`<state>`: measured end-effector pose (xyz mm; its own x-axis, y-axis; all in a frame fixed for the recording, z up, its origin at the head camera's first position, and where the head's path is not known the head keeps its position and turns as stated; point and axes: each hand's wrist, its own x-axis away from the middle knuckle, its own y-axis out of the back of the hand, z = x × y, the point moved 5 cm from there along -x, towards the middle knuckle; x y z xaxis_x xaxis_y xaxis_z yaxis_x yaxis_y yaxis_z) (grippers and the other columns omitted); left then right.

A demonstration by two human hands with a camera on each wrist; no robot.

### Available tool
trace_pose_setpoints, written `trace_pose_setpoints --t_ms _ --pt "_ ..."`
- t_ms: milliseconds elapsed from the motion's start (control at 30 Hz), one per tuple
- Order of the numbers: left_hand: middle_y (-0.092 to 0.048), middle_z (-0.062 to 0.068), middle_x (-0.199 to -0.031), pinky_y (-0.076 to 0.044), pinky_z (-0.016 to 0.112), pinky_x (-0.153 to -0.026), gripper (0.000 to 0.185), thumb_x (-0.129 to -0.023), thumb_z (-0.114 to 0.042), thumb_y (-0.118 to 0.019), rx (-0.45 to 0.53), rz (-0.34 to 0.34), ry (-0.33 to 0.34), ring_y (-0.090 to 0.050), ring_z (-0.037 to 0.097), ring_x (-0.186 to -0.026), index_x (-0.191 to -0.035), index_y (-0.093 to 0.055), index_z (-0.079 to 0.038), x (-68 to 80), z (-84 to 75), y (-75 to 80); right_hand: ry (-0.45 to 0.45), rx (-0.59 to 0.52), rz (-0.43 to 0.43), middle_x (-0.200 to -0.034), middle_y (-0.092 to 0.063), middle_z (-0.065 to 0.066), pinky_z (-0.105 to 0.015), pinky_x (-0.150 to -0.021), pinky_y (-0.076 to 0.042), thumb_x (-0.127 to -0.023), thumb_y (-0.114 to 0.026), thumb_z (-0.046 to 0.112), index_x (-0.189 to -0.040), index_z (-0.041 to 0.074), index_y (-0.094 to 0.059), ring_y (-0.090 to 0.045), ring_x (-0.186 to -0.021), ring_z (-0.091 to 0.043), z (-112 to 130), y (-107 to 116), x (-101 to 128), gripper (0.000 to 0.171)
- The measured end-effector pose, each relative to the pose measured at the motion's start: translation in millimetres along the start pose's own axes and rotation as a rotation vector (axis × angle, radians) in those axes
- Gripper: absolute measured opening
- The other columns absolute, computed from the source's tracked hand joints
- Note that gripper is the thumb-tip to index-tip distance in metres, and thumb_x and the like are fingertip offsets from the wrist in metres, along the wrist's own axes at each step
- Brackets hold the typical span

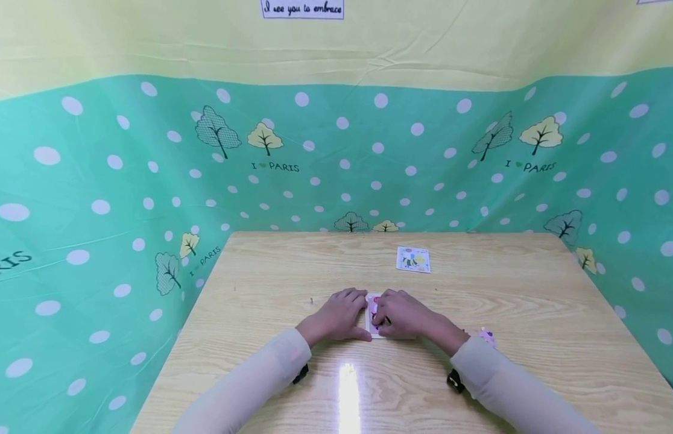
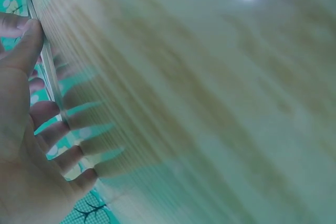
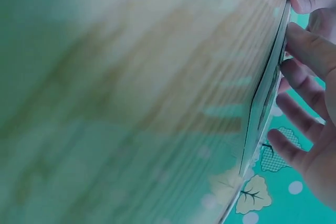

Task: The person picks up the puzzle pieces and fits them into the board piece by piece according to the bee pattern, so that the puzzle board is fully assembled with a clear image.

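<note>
In the head view, a small square card (image 1: 374,331) with a pink and red picture lies on the table between both hands. My left hand (image 1: 343,316) rests along its left side, fingers extended and thumb by the near corner. Over the card's right part, my right hand (image 1: 404,314) bends its fingers downward, tips on the picture. A small dark bit shows beside the right thumb; I cannot tell whether the fingers pinch it. From the right wrist, the card (image 3: 259,114) appears edge-on as a thin slab, with fingertips along it. The right hand covers much of the picture.
A second square card (image 1: 413,260) with a bee picture lies farther back on the wooden table (image 1: 293,259). Next to my right forearm sits a small pink and purple piece (image 1: 486,337). A tiny dark speck (image 1: 312,300) is left of the left hand. Green dotted cloth (image 1: 315,163) surrounds the table.
</note>
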<state>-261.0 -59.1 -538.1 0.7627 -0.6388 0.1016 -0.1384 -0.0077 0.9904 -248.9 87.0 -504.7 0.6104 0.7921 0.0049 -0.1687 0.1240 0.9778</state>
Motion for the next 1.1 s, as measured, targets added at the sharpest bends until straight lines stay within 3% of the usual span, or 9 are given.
trace_pose_setpoints --t_ms 233,400,567,867,1100 --pt "-0.046 0.006 -0.157 -0.043 0.048 -0.117 0.077 -0.084 -0.076 -0.062 -0.012 0.003 -0.011 -0.043 0.028 -0.146 -0.134 -0.057 -0.017 1.2 -2.7 2.0 0.038 0.038 0.037 -0.108 -0.072 0.007 -0.038 -0.086 -0.053 -0.090 -0.077 0.032 -0.106 0.027 -0.081 -0.062 -0.111 -0.020 0 1 3 0.017" --pt "-0.045 0.005 -0.158 -0.043 0.049 -0.117 0.077 -0.084 -0.076 -0.062 -0.006 0.010 -0.006 -0.042 0.028 -0.147 -0.135 -0.056 -0.017 2.2 -3.0 2.9 0.034 -0.016 0.047 -0.115 -0.074 0.005 -0.043 -0.096 -0.054 -0.094 -0.072 0.028 -0.112 0.025 -0.079 -0.063 -0.118 -0.022 -1 3 4 0.020" --pt "-0.043 0.005 -0.160 -0.042 0.050 -0.118 0.080 -0.084 -0.078 -0.061 0.010 0.016 0.008 -0.040 0.028 -0.148 -0.136 -0.056 -0.017 2.1 -1.4 1.8 -0.029 -0.054 0.048 -0.122 -0.074 0.001 -0.047 -0.106 -0.051 -0.095 -0.071 0.025 -0.120 0.022 -0.076 -0.062 -0.122 -0.024 -7 11 7 0.026" --pt "-0.042 0.005 -0.161 -0.040 0.049 -0.119 0.083 -0.082 -0.078 -0.062 0.017 0.016 0.012 -0.040 0.028 -0.149 -0.138 -0.056 -0.017 1.5 -0.1 1.0 -0.113 -0.134 0.012 -0.113 -0.074 0.002 -0.043 -0.100 -0.054 -0.094 -0.073 0.020 -0.117 0.017 -0.077 -0.065 -0.110 -0.019 -22 19 20 0.024" --pt "-0.042 0.005 -0.161 -0.040 0.048 -0.120 0.082 -0.083 -0.077 -0.062 0.018 0.021 0.009 -0.040 0.028 -0.149 -0.138 -0.055 -0.017 1.1 -0.9 2.1 -0.157 -0.159 0.017 -0.114 -0.073 0.003 -0.044 -0.100 -0.055 -0.094 -0.071 0.019 -0.119 0.017 -0.076 -0.065 -0.110 -0.019 -34 20 35 0.025"
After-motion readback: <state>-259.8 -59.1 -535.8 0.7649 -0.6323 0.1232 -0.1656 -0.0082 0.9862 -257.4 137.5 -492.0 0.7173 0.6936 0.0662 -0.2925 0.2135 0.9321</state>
